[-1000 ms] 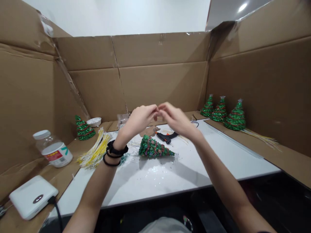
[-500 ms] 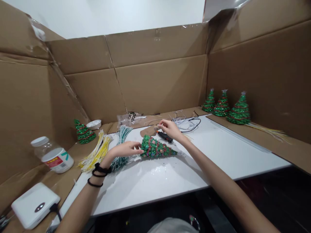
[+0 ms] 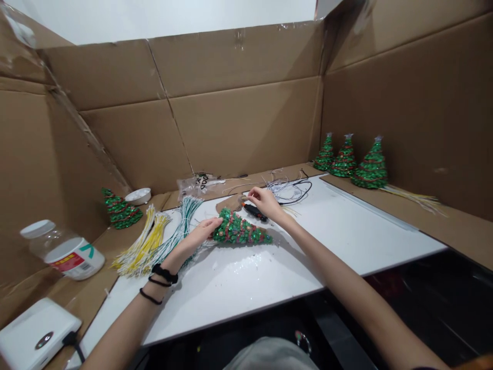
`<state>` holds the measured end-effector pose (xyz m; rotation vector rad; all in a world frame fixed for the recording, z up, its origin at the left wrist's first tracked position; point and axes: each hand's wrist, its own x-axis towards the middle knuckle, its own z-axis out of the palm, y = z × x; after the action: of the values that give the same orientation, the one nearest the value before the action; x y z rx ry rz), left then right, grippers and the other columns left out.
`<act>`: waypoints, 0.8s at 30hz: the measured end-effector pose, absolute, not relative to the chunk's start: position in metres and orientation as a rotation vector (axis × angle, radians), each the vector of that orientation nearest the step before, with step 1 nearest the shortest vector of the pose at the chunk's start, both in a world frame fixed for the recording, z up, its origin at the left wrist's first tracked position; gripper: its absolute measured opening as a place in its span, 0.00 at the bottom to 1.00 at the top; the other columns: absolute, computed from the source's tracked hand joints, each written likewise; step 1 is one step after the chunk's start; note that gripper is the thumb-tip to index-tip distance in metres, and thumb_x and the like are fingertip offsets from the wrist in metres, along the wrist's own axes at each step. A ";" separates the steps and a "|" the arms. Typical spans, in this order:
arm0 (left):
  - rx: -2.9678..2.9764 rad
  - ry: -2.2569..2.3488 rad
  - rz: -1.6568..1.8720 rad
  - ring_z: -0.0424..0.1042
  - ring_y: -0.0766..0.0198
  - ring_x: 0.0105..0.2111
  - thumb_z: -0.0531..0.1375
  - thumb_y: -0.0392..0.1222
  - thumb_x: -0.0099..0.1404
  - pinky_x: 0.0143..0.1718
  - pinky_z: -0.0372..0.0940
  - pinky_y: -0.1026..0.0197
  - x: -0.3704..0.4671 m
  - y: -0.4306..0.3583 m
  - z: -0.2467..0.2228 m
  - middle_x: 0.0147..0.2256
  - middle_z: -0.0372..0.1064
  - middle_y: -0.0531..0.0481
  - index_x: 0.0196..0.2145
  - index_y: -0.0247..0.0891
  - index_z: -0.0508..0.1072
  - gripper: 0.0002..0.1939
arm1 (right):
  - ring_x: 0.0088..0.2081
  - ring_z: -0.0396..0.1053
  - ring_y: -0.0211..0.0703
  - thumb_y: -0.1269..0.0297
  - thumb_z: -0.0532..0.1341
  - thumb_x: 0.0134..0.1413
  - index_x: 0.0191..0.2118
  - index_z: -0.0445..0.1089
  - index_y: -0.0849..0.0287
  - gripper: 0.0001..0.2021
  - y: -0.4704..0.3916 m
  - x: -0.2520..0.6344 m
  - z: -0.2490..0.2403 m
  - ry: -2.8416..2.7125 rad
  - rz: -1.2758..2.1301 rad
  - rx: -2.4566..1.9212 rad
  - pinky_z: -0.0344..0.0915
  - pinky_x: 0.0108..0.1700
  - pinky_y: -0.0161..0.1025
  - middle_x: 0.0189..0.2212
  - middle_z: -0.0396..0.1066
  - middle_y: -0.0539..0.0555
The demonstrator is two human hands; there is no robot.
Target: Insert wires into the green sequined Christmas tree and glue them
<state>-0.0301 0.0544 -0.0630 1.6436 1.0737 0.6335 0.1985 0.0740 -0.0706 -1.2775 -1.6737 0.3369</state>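
A small green Christmas tree (image 3: 242, 229) with red garland lies on its side on the white board (image 3: 231, 288), its tip to the right. My left hand (image 3: 206, 229) grips it at the base, with fingers partly hidden behind it. Beyond the tree, my right hand (image 3: 266, 201) is closed in a pinch; whatever is between the fingertips is too small to make out. Just under that hand lies a black glue gun (image 3: 254, 211) with an orange front, beside a brown scrap (image 3: 227, 204).
Bundles of yellow-white stems (image 3: 148, 246) and green-white stems (image 3: 185, 216) lie left. Beyond them are a tree (image 3: 120, 209), a white bowl (image 3: 137, 196), a jar (image 3: 71, 254) and a white box (image 3: 36, 334). Three trees (image 3: 370, 167) stand right. Tangled cables (image 3: 288, 190) lie behind; cardboard walls (image 3: 239, 123) surround.
The view has shifted, so most things sit further left. My left hand now lies closer over the tree's base. My right hand stays pinched near the glue gun.
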 end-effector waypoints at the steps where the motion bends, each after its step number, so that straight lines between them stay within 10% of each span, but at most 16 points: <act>1: 1.630 1.081 0.651 0.51 0.70 0.20 0.58 0.60 0.52 0.20 0.45 0.66 -0.029 0.053 -0.062 0.18 0.55 0.57 0.27 0.36 0.69 0.21 | 0.24 0.60 0.36 0.69 0.56 0.51 0.26 0.65 0.60 0.05 0.074 0.199 -0.070 -1.672 0.328 -1.279 0.53 0.29 0.33 0.22 0.66 0.49; 16: 1.511 1.127 0.818 0.62 0.66 0.25 0.60 0.60 0.49 0.24 0.53 0.66 -0.025 0.053 -0.068 0.23 0.65 0.55 0.31 0.36 0.70 0.23 | 0.26 0.63 0.37 0.65 0.56 0.51 0.29 0.68 0.60 0.06 0.067 0.195 -0.067 -1.688 0.306 -1.270 0.54 0.30 0.33 0.24 0.69 0.50; 24: 1.542 1.179 0.849 0.52 0.72 0.16 0.58 0.60 0.53 0.17 0.47 0.67 -0.028 0.060 -0.078 0.16 0.54 0.58 0.27 0.34 0.69 0.22 | 0.25 0.62 0.37 0.66 0.56 0.53 0.28 0.68 0.60 0.07 0.056 0.180 -0.066 -1.836 0.337 -1.228 0.52 0.29 0.32 0.23 0.68 0.49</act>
<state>-0.0277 0.0603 -0.0782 1.5417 1.1787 0.8494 0.1805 0.0559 -0.0662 -1.2284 -1.8365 0.3367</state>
